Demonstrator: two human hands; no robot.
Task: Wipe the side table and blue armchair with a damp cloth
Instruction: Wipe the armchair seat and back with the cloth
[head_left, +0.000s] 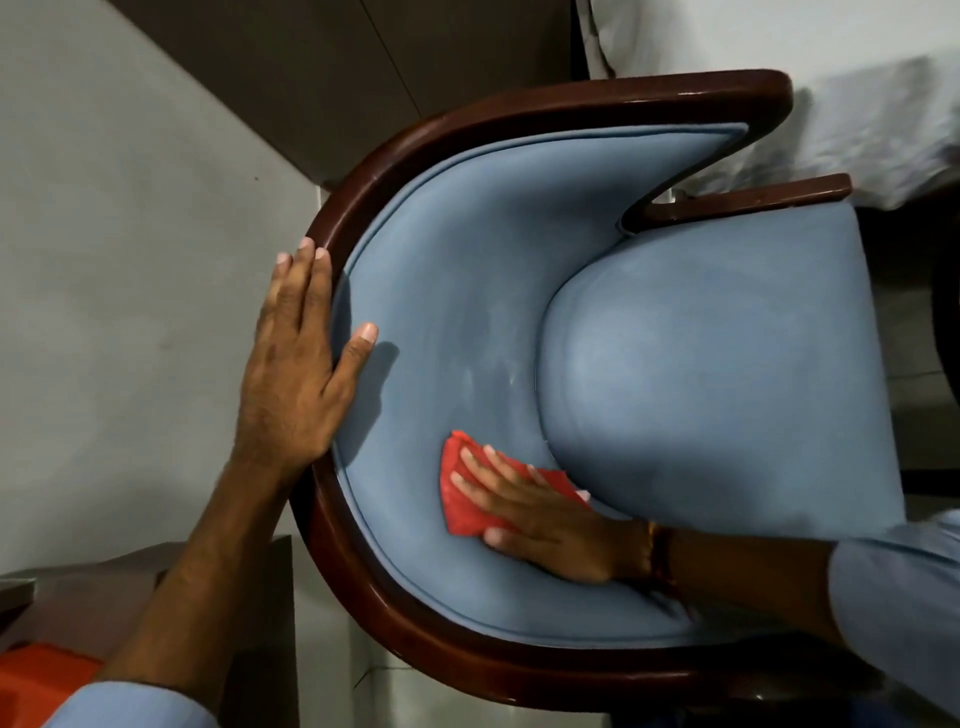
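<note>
The blue armchair (701, 374) fills the middle of the view, seen from above, with a dark wooden frame (467, 130) curving around its padded back. My right hand (540, 519) lies flat on a red cloth (462, 499), pressing it against the inside of the blue backrest just beside the seat cushion. My left hand (296, 364) rests on the wooden top rail at the left, fingers spread along the rail and thumb over the blue padding. The side table (130, 577) shows only as a brown surface at the lower left, partly hidden by my left arm.
A grey wall (114, 260) runs close behind the chair on the left. White bedding (831, 78) hangs at the upper right, touching the chair's arm. An orange object (41, 675) sits at the bottom left corner on the brown surface.
</note>
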